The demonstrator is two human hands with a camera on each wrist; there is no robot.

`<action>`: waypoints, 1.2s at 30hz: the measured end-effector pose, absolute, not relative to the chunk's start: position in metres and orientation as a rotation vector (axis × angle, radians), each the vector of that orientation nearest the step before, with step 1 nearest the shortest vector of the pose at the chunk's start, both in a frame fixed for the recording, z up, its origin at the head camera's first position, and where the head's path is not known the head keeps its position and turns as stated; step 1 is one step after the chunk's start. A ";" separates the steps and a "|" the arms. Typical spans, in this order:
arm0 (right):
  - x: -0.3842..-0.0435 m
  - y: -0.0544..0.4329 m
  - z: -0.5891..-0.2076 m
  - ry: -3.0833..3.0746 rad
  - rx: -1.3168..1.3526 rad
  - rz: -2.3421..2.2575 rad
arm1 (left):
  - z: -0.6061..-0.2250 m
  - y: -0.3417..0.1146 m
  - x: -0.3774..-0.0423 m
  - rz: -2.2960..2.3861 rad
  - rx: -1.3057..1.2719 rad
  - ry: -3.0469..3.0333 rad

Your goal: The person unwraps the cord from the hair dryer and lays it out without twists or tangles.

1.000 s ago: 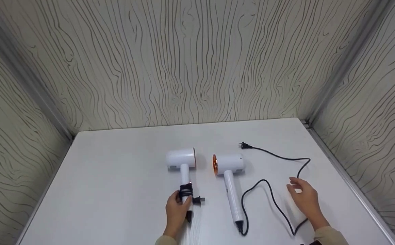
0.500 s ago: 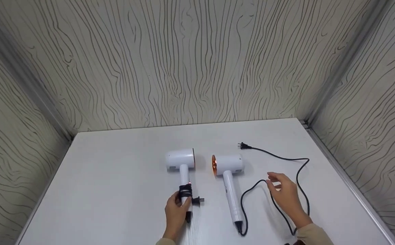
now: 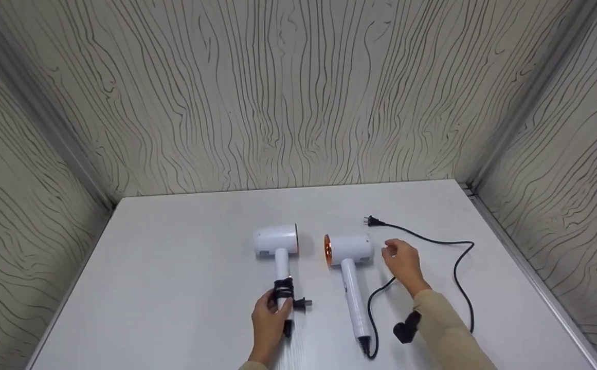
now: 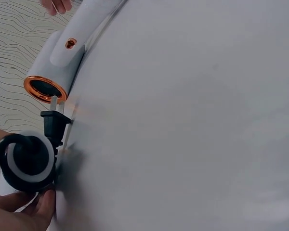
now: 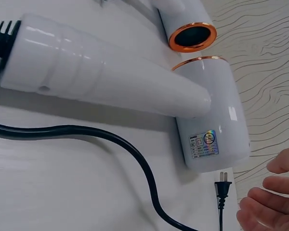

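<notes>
In the head view my left hand grips the handle of a white hair dryer, around which a black cord is wound. Its two-pin plug juts out sideways from the bundle. A second white hair dryer lies on the table, its orange-rimmed outlet facing the first dryer. My right hand, fingers loosely bent, hovers just right of this dryer's barrel and holds nothing. The right wrist view shows the fingers apart from the barrel, with a rating label on it.
From the second dryer's handle a loose black cord loops to the right, partly hidden under my sleeved forearm. Its plug lies behind the dryer. Patterned panels wall the white table at the back and sides.
My right hand has moved left and away from me, from near the cord at the right to beside the second dryer's barrel. The left hand keeps its hold on the first dryer.
</notes>
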State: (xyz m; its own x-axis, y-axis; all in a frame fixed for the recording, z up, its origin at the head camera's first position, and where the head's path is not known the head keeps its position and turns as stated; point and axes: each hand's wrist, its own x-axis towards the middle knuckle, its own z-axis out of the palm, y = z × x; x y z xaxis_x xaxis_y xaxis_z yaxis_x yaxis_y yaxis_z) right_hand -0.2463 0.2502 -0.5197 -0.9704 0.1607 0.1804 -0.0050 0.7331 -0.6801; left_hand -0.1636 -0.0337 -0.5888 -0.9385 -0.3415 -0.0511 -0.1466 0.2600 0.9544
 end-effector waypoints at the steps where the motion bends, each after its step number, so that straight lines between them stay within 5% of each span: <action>1: -0.251 0.250 -0.521 -2.727 -0.138 1.069 | -0.589 -0.034 -0.163 -1.748 0.461 -2.356; 21: -0.330 0.255 -0.540 -3.134 -0.139 0.915 | -0.594 -0.035 -0.165 -1.746 0.450 -2.330; 36: -0.347 0.259 -0.551 -3.266 0.002 0.982 | -0.593 -0.033 -0.166 -1.749 0.511 -2.343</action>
State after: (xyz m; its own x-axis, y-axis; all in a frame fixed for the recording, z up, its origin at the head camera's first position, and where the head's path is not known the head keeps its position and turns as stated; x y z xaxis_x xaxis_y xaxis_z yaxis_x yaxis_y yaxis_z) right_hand -0.3468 0.2595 -0.5511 -0.9641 -0.0774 -0.2539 0.0756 0.8370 -0.5419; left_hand -0.1658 -0.0334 -0.5932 -0.9262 -0.3713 -0.0649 -0.1678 0.2521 0.9530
